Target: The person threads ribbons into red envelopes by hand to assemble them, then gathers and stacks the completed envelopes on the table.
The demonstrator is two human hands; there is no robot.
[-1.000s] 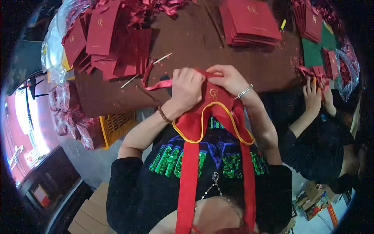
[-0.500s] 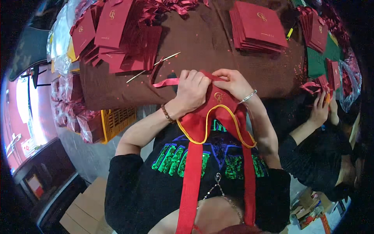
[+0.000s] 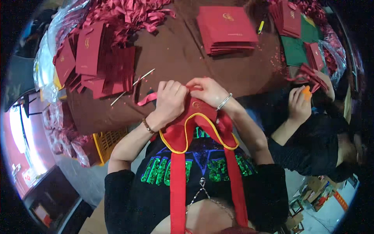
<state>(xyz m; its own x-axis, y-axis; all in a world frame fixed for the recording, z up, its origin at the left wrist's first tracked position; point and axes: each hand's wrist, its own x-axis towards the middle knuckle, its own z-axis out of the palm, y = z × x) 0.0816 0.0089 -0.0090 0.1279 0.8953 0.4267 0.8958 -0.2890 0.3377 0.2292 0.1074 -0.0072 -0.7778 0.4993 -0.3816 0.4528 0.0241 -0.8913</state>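
Note:
My left hand [image 3: 169, 98] is closed on the upper left edge of a dark red paper bag [image 3: 199, 104] with a gold emblem. At the bag's upper edge, my right hand [image 3: 210, 92] pinches with thumb and forefinger; what lies between the fingertips is hidden. The bag is in front of my chest, above the yellow-trimmed red apron [image 3: 171, 137] I wear. A pink ribbon [image 3: 147, 99] lies on the table left of my left hand. Beyond it rests a thin pale stick [image 3: 133, 86].
Stacks of red bags [image 3: 89, 50] stand at the left, with another stack [image 3: 228, 31] at the back. Loose ribbons [image 3: 136, 15] are heaped on the brown cloth [image 3: 175, 50]. A yellow cutter [image 3: 260, 27] lies farther right. On the right, a co-worker's hand [image 3: 300, 104] handles red ribbon. A yellow crate [image 3: 111, 142] stands below.
The view has shifted, so the table things appear farther left and lower. Both hands keep their hold at the bag's upper edge. The co-worker's hand and ribbon have moved.

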